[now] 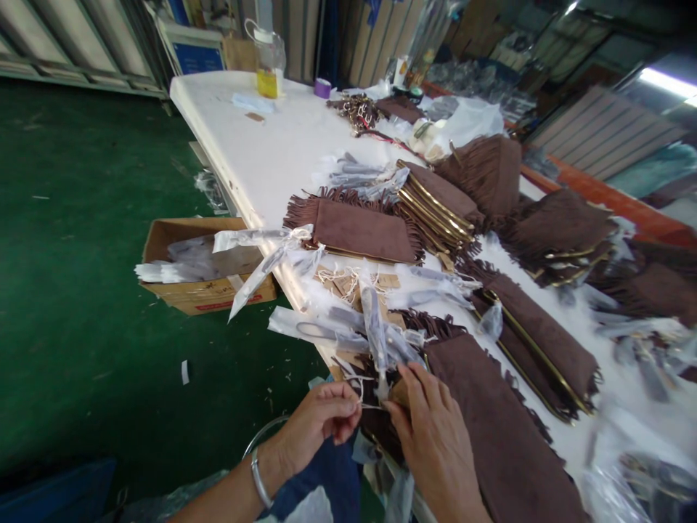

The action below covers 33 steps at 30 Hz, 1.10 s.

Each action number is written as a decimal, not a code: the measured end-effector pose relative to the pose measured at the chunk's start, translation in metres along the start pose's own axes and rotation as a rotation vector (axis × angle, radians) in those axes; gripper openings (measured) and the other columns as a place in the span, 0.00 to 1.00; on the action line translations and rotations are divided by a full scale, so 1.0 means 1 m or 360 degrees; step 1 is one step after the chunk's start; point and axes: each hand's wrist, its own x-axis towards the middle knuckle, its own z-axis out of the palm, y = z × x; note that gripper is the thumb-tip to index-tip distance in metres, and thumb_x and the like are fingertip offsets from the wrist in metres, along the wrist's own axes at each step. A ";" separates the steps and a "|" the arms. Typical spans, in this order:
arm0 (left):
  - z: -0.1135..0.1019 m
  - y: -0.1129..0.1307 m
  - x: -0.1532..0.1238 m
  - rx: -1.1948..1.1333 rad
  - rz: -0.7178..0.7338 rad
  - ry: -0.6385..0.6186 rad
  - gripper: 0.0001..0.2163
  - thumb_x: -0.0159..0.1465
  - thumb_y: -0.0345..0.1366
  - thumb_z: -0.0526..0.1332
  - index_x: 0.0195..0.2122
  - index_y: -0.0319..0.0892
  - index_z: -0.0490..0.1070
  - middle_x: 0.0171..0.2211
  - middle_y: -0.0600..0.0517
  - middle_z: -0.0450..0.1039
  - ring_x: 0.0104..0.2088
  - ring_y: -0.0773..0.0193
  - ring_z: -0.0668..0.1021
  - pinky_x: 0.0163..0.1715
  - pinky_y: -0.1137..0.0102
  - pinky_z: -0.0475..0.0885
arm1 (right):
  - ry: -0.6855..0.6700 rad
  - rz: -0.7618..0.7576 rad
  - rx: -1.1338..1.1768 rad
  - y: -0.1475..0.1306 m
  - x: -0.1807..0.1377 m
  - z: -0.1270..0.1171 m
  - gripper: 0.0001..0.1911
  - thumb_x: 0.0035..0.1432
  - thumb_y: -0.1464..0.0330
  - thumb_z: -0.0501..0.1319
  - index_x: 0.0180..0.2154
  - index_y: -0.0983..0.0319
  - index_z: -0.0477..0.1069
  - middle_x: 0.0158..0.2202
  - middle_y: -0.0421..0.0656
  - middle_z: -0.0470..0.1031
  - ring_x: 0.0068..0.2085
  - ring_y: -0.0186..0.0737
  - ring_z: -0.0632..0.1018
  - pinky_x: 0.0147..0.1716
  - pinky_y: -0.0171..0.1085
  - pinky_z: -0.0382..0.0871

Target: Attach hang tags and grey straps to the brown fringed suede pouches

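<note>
My left hand (pixel 332 411), a silver bangle on its wrist, is pinched closed on a thin white string (pixel 371 407) at the table's near edge. The string runs across to my right hand (pixel 433 418), whose thumb and fingers close around a tan hang tag (pixel 400 393), partly hidden by them. Beneath the right hand lies a dark brown fringed suede bag (pixel 490 414). Plastic-wrapped straps (pixel 375 327) lie just beyond both hands. A pile of tan tags with white strings (pixel 348 285) sits farther up the table.
More brown fringed bags (pixel 367 231), some with gold-coloured edges, lie across the white table (pixel 218 131). A cardboard box (pixel 212 296) with plastic-wrapped pieces stands beside its left edge. A bottle of yellow liquid (pixel 268 73) and a purple tape roll (pixel 322 88) stand at the far end.
</note>
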 end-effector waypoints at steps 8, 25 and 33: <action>-0.006 -0.003 0.000 -0.0108 -0.0174 -0.0024 0.18 0.60 0.35 0.63 0.51 0.35 0.72 0.20 0.49 0.75 0.12 0.71 0.70 0.12 0.79 0.62 | -0.0052 0.0186 0.0587 -0.003 -0.009 -0.015 0.15 0.69 0.66 0.48 0.54 0.55 0.66 0.48 0.45 0.75 0.46 0.40 0.78 0.43 0.36 0.72; 0.002 0.014 0.000 0.0489 0.0019 -0.0168 0.19 0.52 0.46 0.72 0.38 0.36 0.77 0.29 0.46 0.77 0.28 0.59 0.79 0.17 0.74 0.71 | -0.0591 -0.0109 0.0936 -0.042 0.029 -0.014 0.10 0.66 0.72 0.51 0.39 0.59 0.71 0.32 0.39 0.77 0.31 0.33 0.76 0.31 0.29 0.65; -0.018 -0.006 -0.016 -0.0095 0.0090 0.0373 0.13 0.57 0.40 0.70 0.38 0.39 0.74 0.38 0.46 0.79 0.21 0.73 0.73 0.22 0.77 0.69 | -0.0278 0.0137 0.0590 -0.025 -0.006 0.003 0.10 0.66 0.75 0.49 0.38 0.59 0.68 0.35 0.42 0.73 0.35 0.37 0.76 0.35 0.33 0.67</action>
